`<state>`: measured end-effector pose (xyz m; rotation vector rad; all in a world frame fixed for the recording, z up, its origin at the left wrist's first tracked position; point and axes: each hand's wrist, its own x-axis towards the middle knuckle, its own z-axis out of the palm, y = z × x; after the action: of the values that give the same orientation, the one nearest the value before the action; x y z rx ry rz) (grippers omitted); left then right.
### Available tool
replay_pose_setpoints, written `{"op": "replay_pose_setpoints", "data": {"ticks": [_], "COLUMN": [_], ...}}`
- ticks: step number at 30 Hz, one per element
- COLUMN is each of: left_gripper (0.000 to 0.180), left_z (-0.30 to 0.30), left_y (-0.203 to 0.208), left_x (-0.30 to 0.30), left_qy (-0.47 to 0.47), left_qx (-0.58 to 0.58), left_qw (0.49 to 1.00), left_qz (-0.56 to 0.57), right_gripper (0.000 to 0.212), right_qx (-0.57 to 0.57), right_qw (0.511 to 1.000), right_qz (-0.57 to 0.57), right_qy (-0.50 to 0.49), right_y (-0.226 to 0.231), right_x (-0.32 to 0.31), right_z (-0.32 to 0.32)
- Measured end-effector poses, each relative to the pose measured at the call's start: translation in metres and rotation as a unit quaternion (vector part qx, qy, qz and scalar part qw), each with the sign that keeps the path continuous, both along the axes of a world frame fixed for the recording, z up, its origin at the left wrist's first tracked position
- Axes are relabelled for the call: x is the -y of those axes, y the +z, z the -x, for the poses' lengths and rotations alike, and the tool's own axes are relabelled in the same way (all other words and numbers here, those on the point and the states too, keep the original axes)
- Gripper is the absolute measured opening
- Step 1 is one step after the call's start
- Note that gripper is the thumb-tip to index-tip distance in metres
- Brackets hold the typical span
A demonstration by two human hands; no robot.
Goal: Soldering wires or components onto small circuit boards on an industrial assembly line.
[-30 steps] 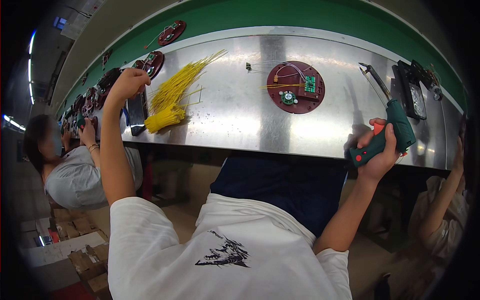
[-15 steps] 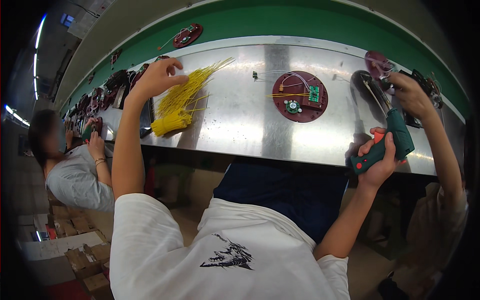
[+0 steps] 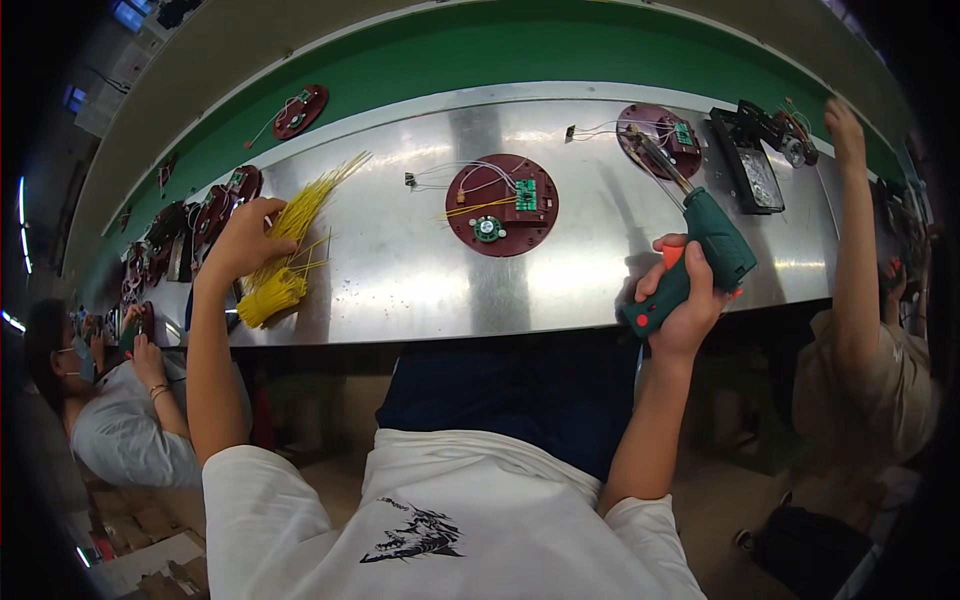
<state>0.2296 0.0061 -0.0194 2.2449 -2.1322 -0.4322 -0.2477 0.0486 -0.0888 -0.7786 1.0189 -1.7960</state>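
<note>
My left hand reaches over a bundle of thin yellow wires, its thumb and index finger curved but apart at the bundle's side. My right hand is wrapped round the handle of a green soldering gun with a red trigger. Its metal tip points up and left, in front of a second dark-red round housing at the back right. A dark-red round housing lies on the metal table between my hands. It carries a green circuit board, a small round green part, white leads and yellow wires.
To the right stands a black open tray with parts beside it. Another person's arm reaches up there. At left, a second person works near several dark-red housings. One more housing sits on the green back ledge.
My left hand has come down from above the yellow wires to their side. The person at right has withdrawn a hand from the back-right housing. The view has shifted; the gun stays in my right hand.
</note>
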Motion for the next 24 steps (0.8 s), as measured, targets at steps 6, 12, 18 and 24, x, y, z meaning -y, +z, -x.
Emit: {"op": "replay_pose_setpoints", "data": {"ticks": [6, 12, 18, 24], "left_gripper": [0.057, 0.064, 0.065, 0.067], "left_z": [0.016, 0.028, 0.100, 0.200], "left_y": [0.008, 0.016, 0.028, -0.006], "left_x": [-0.002, 0.006, 0.014, 0.035], "left_qy": [-0.009, 0.004, -0.163, -0.361], "left_qx": [0.042, 0.063, 0.017, -0.014], "left_qw": [0.999, 0.996, 0.972, 0.916], "left_qz": [-0.001, -0.070, 0.169, 0.173], "right_gripper": [0.026, 0.026, 0.026, 0.027], "right_qx": [0.000, -0.002, -0.005, 0.017], "right_qw": [1.000, 1.000, 1.000, 1.000], "right_qz": [0.008, 0.001, 0.010, 0.008], "right_qy": [0.017, 0.021, 0.009, 0.011], "right_y": [-0.008, -0.007, 0.000, -0.013], "right_x": [-0.001, -0.002, 0.001, -0.001], "right_z": [0.007, 0.006, -0.003, 0.009]}}
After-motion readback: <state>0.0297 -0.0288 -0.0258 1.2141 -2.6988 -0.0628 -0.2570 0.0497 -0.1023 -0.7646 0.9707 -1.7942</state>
